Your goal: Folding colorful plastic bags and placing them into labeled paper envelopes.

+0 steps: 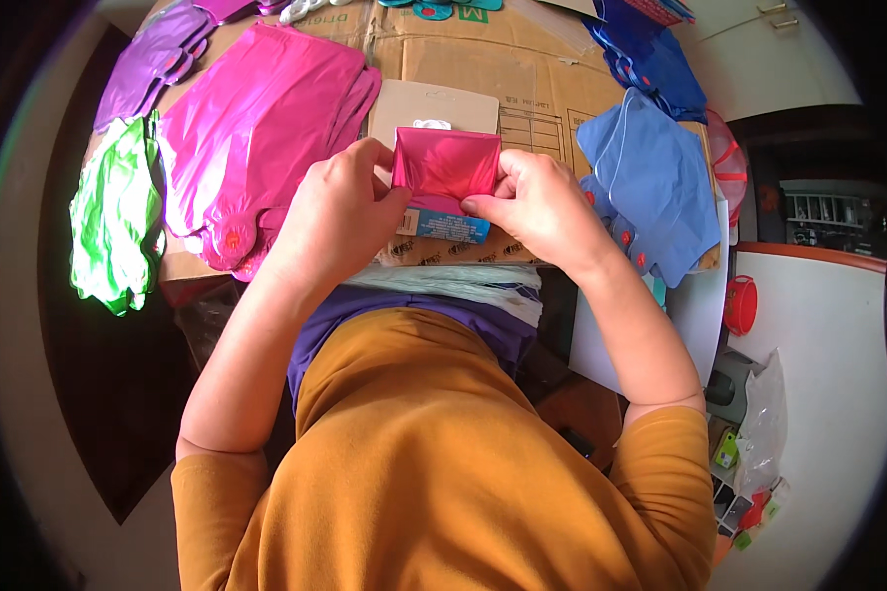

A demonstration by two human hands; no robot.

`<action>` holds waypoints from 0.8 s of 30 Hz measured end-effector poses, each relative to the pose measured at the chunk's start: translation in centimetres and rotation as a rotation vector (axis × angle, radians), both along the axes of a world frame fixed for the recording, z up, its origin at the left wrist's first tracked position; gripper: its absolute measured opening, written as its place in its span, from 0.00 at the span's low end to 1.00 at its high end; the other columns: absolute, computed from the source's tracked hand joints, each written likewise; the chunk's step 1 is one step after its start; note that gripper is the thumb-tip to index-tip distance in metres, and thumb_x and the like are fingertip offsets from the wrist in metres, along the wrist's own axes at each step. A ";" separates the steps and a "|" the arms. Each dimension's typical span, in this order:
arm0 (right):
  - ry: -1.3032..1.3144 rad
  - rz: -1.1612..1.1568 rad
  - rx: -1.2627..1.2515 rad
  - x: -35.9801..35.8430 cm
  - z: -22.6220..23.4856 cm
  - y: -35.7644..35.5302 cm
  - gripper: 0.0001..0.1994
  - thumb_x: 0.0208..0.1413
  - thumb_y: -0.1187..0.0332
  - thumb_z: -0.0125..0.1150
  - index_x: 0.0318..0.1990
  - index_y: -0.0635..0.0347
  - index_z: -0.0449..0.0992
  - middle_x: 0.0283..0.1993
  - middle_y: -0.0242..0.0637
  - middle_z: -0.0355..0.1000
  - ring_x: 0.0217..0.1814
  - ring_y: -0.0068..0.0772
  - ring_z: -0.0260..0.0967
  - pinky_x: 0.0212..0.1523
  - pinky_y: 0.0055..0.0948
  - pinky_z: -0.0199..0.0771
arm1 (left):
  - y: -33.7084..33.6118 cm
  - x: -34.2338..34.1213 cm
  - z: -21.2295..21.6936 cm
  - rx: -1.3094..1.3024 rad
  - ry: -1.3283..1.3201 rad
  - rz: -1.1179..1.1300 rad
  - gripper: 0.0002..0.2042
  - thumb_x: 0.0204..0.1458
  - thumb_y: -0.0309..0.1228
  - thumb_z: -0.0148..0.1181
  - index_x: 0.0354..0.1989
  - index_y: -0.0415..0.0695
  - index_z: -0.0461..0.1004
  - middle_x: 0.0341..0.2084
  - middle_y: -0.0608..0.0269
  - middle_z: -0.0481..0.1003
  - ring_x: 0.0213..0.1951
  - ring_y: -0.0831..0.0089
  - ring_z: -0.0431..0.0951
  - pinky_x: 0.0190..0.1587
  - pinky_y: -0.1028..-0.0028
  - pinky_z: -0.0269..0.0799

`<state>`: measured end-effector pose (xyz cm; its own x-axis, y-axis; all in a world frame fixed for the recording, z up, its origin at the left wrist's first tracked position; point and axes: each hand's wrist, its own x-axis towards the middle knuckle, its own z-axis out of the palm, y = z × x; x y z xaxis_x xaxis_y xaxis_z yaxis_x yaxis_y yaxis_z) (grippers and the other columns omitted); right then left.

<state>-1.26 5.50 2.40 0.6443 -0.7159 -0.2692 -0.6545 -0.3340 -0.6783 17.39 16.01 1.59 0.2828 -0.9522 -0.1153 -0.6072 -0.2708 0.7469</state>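
A small folded piece of shiny pink foil [446, 164] is pinched between both my hands over a flattened cardboard box [522, 84]. My left hand [340, 212] grips its left edge, and my right hand [537, 202] grips its right edge and lower corner. Under the foil lies a beige backing card [434, 103] with a hang slot, and a blue label [448, 227] shows just below the foil.
On the cardboard lie flat foil balloons: a large pink one [256, 128], purple ones [153, 64], a green one [118, 217] hanging off the left edge, and blue ones [650, 172] on the right. A red round object [741, 303] sits at the right.
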 end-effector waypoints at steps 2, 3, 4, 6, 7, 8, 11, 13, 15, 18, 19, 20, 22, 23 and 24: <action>-0.026 0.009 -0.016 0.0 -0.8 -0.2 0.12 0.48 0.71 0.70 0.39 0.66 0.78 0.26 0.35 0.77 0.27 0.19 0.71 0.31 0.25 0.71 | 0.3 -0.6 0.2 0.011 0.013 0.030 0.20 0.48 0.28 0.62 0.50 0.37 0.70 0.29 0.47 0.78 0.34 0.50 0.79 0.39 0.61 0.74; -0.040 0.015 -0.024 -0.1 -1.2 -0.3 0.11 0.48 0.72 0.70 0.39 0.66 0.78 0.26 0.35 0.77 0.27 0.18 0.71 0.30 0.24 0.71 | 0.5 -0.8 -0.1 -0.127 -0.122 0.029 0.21 0.48 0.28 0.63 0.52 0.38 0.69 0.32 0.48 0.77 0.36 0.54 0.79 0.39 0.62 0.73; -0.045 0.013 -0.017 -0.1 -1.3 -0.3 0.12 0.48 0.72 0.69 0.39 0.67 0.77 0.26 0.36 0.77 0.27 0.18 0.71 0.30 0.24 0.71 | 0.8 -1.0 -0.8 -0.266 -0.256 0.027 0.23 0.48 0.27 0.63 0.54 0.38 0.68 0.35 0.49 0.76 0.37 0.58 0.78 0.39 0.64 0.72; -0.055 0.010 0.000 -0.2 -1.5 -0.2 0.12 0.48 0.73 0.69 0.39 0.68 0.77 0.27 0.37 0.78 0.28 0.18 0.71 0.30 0.24 0.71 | 1.6 -1.7 -0.5 -0.372 -0.435 -0.049 0.25 0.47 0.26 0.65 0.56 0.40 0.68 0.46 0.50 0.71 0.46 0.57 0.74 0.48 0.58 0.68; -0.073 0.004 -0.014 -0.2 -1.7 -0.1 0.13 0.48 0.73 0.69 0.40 0.68 0.76 0.27 0.37 0.78 0.28 0.18 0.71 0.30 0.24 0.71 | 2.0 -2.0 -1.2 -0.476 -0.546 -0.157 0.26 0.48 0.27 0.65 0.57 0.39 0.68 0.50 0.50 0.71 0.55 0.55 0.70 0.57 0.54 0.62; -0.090 -0.002 -0.028 -0.2 -1.8 0.0 0.13 0.48 0.73 0.69 0.40 0.69 0.76 0.28 0.38 0.78 0.28 0.19 0.72 0.30 0.24 0.72 | 2.1 -2.6 -1.4 -0.492 -0.543 -0.233 0.26 0.48 0.29 0.64 0.58 0.39 0.68 0.54 0.48 0.69 0.59 0.53 0.66 0.61 0.53 0.58; -0.067 -0.025 -0.069 0.2 -1.0 0.5 0.17 0.47 0.73 0.70 0.44 0.69 0.73 0.29 0.39 0.77 0.28 0.20 0.72 0.29 0.25 0.72 | 1.8 -3.4 -2.6 -0.422 -0.591 -0.332 0.33 0.52 0.40 0.60 0.65 0.37 0.60 0.66 0.44 0.57 0.69 0.51 0.54 0.69 0.53 0.47; -0.058 -0.046 -0.089 0.1 -1.2 0.6 0.20 0.47 0.73 0.70 0.47 0.69 0.71 0.28 0.39 0.77 0.28 0.22 0.72 0.30 0.27 0.73 | 1.1 -3.7 -3.1 -0.415 -0.564 -0.317 0.36 0.53 0.45 0.58 0.67 0.36 0.56 0.67 0.44 0.55 0.70 0.51 0.53 0.69 0.53 0.46; -0.090 -0.054 -0.104 0.1 -1.9 0.5 0.24 0.46 0.73 0.71 0.50 0.67 0.68 0.27 0.40 0.76 0.28 0.24 0.73 0.31 0.28 0.73 | 0.9 -3.6 -3.9 -0.365 -0.619 -0.321 0.41 0.53 0.51 0.55 0.68 0.35 0.52 0.68 0.42 0.53 0.70 0.49 0.53 0.69 0.54 0.46; 0.081 -0.087 -0.176 0.1 -0.1 0.5 0.29 0.45 0.71 0.72 0.54 0.66 0.64 0.40 0.47 0.75 0.40 0.33 0.74 0.40 0.33 0.73 | 1.1 -3.6 -4.8 -0.328 -0.618 -0.311 0.42 0.52 0.52 0.56 0.68 0.34 0.52 0.68 0.40 0.51 0.70 0.47 0.52 0.69 0.53 0.45; 0.017 -0.056 -0.312 -0.1 -0.6 0.5 0.31 0.44 0.70 0.73 0.56 0.65 0.64 0.45 0.49 0.73 0.44 0.37 0.72 0.43 0.35 0.72 | 1.1 -3.7 -4.9 -0.323 -0.611 -0.308 0.42 0.52 0.52 0.56 0.68 0.34 0.52 0.68 0.39 0.51 0.70 0.47 0.51 0.69 0.52 0.45; -0.047 -0.024 -0.448 -0.3 -1.5 0.5 0.34 0.43 0.69 0.74 0.58 0.64 0.63 0.49 0.51 0.70 0.48 0.41 0.70 0.45 0.36 0.71 | 1.0 -3.8 -4.9 -0.317 -0.605 -0.304 0.42 0.52 0.52 0.56 0.69 0.35 0.52 0.68 0.39 0.51 0.70 0.47 0.51 0.69 0.52 0.45; -0.035 0.097 -0.499 -0.4 -1.0 0.6 0.41 0.42 0.65 0.74 0.66 0.57 0.60 0.67 0.53 0.55 0.62 0.51 0.60 0.56 0.40 0.64 | 1.1 -3.9 -5.1 -0.310 -0.608 -0.294 0.42 0.52 0.53 0.55 0.68 0.34 0.52 0.68 0.38 0.51 0.70 0.46 0.50 0.70 0.52 0.44; -0.002 0.191 -0.598 -0.4 -1.2 0.5 0.41 0.44 0.65 0.74 0.67 0.55 0.59 0.69 0.52 0.54 0.63 0.51 0.59 0.57 0.40 0.63 | 1.1 -3.9 -5.2 -0.314 -0.617 -0.290 0.42 0.53 0.53 0.55 0.67 0.33 0.53 0.68 0.37 0.51 0.70 0.46 0.50 0.70 0.52 0.43; 0.031 0.282 -0.698 -0.5 -1.4 0.4 0.41 0.45 0.64 0.73 0.68 0.53 0.59 0.70 0.51 0.53 0.64 0.51 0.59 0.59 0.41 0.62 | 1.0 -3.8 -5.2 -0.321 -0.627 -0.288 0.42 0.53 0.54 0.54 0.67 0.33 0.54 0.67 0.37 0.51 0.70 0.45 0.50 0.70 0.52 0.43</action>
